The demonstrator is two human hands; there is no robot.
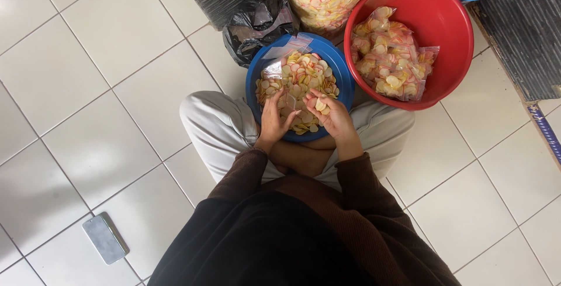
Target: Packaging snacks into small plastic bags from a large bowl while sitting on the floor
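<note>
Head view: I judge bagging step. My left hand (274, 116) pinches a small clear bag (279, 78) over the blue bowl (345, 81) on my lap; right hand (331, 113) cups crackers (320, 105). Next calls for tipping them in.

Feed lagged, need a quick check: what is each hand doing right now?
Left hand: holds a clear bag over the blue bowl.
Right hand: cupped, holding chips.

A dark brown long-sleeved top (304, 227) is worn, its ribbed sleeves ending at the wrists just behind both hands. Light grey trousers (216, 128) are seen below the hands. The hands are left bare.
</note>
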